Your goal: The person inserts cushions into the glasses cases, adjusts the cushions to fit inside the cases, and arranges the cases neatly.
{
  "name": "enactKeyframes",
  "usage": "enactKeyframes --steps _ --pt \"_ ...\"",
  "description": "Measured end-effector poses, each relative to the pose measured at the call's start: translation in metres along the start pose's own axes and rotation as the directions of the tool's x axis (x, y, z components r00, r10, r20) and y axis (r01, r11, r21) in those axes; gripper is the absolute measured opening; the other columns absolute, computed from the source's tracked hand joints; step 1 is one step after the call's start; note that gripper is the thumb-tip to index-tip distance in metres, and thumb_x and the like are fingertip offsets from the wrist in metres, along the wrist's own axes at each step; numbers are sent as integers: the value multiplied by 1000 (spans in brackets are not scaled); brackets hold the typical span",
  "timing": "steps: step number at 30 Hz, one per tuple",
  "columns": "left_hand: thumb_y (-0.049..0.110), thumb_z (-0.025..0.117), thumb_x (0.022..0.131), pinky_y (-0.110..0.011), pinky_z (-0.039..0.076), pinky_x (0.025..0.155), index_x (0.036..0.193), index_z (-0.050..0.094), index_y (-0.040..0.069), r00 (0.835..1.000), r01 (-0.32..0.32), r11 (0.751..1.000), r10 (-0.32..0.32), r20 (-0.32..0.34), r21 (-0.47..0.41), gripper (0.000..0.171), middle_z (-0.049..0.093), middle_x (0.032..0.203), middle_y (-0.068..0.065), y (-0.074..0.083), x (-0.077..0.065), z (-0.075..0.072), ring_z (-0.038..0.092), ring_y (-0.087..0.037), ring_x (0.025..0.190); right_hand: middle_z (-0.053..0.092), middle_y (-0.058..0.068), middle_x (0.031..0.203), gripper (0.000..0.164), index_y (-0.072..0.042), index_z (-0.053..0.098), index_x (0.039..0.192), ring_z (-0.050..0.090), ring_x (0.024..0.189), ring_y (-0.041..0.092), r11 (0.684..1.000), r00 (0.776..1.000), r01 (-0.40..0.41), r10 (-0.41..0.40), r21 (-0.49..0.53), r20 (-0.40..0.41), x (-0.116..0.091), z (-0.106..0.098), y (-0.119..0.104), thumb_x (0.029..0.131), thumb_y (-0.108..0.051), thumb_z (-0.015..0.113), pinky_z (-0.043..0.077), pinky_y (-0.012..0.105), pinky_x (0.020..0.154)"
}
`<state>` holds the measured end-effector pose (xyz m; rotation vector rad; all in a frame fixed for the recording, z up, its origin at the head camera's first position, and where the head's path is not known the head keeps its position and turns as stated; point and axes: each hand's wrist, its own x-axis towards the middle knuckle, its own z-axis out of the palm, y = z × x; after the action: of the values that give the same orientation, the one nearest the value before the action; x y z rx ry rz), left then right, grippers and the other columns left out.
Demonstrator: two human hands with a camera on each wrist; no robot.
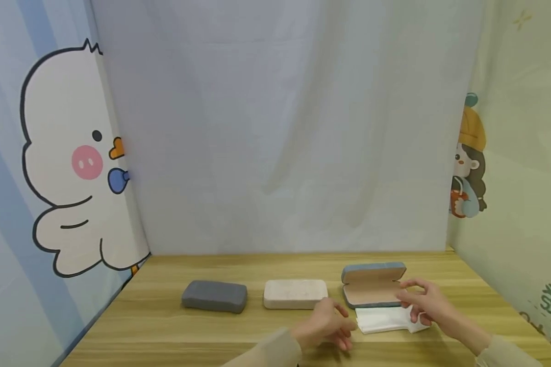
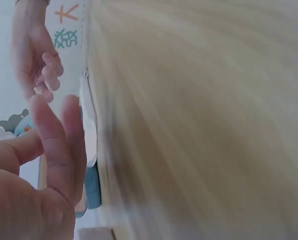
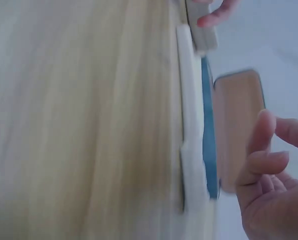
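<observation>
A blue glasses case [image 1: 374, 293] with a tan lining stands with its lid raised at the right of the table. Just in front of it lies a folded white cloth [image 1: 381, 320]. My right hand [image 1: 429, 305] hovers over the cloth's right end, fingers loosely bent and holding nothing. To the left of the cloth is my left hand [image 1: 326, 323], its fingers relaxed with nothing in them. In the right wrist view the case's lining [image 3: 239, 125] shows behind the right fingers, and the cloth [image 3: 191, 120] lies along its front.
A closed white case [image 1: 295, 294] sits in the middle, behind my left hand. Farther left is a closed dark grey case [image 1: 215, 296]. A pale curtain [image 1: 275, 153] hangs at the table's back edge, with printed cloth walls on both sides.
</observation>
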<state>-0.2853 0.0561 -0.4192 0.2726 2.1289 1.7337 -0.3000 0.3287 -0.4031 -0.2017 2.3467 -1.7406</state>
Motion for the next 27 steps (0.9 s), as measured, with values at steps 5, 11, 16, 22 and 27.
enactKeyframes --steps 5,11,16,22,27 --pt "-6 69 81 -21 51 38 83 54 0 997 11 999 -14 -81 -36 16 69 71 -27 -1 12 16 68 -28 49 62 4 80 51 10 41 124 54 47 1 994 996 -84 83 -74 -14 -12 -23 18 94 -26 61 37 12 42" --pt "-10 68 78 -25 54 40 66 61 -5 988 63 996 -71 -135 -59 15 68 67 -27 2 20 33 63 -21 42 62 -4 63 30 -1 54 99 52 44 0 976 982 -189 186 -104 -35 -17 -25 30 88 -25 68 37 11 41" --pt "-16 65 75 -29 56 42 63 58 -7 970 111 993 -119 -211 -50 16 68 65 -27 5 25 45 67 -29 46 62 -5 59 19 -3 58 88 51 43 -1 973 982 -190 188 -128 -30 -14 -20 31 88 -20 67 36 10 40" --pt "-21 62 69 -30 57 43 65 54 -6 961 119 992 -126 -248 -44 18 66 65 -30 7 29 48 69 -35 54 62 -4 59 12 -1 59 85 52 42 0 968 976 -213 205 -131 -74 -12 -17 32 87 -11 65 37 10 40" --pt "-21 60 69 -26 55 41 64 56 -6 966 114 992 -125 -226 -63 16 66 68 -31 6 30 44 64 -24 42 62 -4 60 13 -3 57 82 53 44 0 975 982 -189 185 -113 -49 -11 -19 28 88 -11 64 40 9 41"
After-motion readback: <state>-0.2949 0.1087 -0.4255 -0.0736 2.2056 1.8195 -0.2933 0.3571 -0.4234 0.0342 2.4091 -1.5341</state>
